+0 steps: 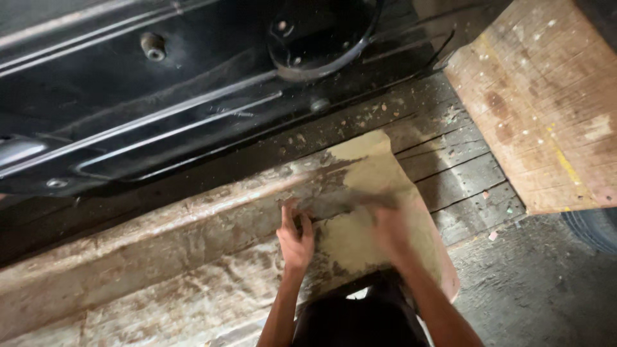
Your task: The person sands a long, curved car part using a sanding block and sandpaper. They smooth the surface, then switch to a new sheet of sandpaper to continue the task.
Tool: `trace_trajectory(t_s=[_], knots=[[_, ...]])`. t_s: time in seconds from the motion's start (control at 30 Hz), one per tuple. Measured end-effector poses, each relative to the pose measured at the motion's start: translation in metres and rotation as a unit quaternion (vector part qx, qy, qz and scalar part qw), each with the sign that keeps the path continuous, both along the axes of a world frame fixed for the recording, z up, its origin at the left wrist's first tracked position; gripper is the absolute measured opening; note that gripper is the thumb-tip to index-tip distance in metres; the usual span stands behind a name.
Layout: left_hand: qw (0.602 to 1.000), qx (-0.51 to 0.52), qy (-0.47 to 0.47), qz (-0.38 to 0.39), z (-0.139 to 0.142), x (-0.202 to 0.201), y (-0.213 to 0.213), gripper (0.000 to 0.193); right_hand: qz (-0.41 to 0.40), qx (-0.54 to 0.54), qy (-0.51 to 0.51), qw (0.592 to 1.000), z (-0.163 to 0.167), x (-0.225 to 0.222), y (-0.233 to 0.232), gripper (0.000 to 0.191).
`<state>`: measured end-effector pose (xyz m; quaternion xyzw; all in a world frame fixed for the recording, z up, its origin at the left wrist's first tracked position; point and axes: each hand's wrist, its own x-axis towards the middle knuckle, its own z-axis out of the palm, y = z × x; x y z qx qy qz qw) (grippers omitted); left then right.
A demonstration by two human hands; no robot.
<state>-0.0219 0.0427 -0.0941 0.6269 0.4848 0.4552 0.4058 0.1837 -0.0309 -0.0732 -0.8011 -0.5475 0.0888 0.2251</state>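
A long, worn metal panel (pixel 160 250) with a raised ridge lies slanted across the floor, its right part smeared with tan filler (pixel 369 170). My left hand (pixel 295 238) rests on the panel beside the ridge, fingers bent and pressing on the surface. My right hand (pixel 389 228) is blurred with motion on the filler patch; something flat and dark appears to stretch from it along the ridge, but I cannot tell what it is.
A black sheet-metal vehicle underside (pixel 160 83) with ribs and bolts fills the top. A paint-spattered wooden board (pixel 546 96) lies at the upper right. A tyre (pixel 594 228) shows at the right edge. Dusty planks and concrete floor (pixel 527 289) are below.
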Motion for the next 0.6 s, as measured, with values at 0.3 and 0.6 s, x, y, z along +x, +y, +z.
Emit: trace_trajectory(t_s=[0.3,0.6], knots=[[0.999,-0.042,0.001,-0.003,0.003,-0.005,-0.001,0.038,0.161,0.101,-0.092,0.977,0.000,-0.012,0.015,0.041],[0.999,-0.052,-0.001,0.007,-0.002,-0.006,0.002,0.037,0.025,-0.139,-0.018,0.990,-0.001,0.025,0.040,0.039]])
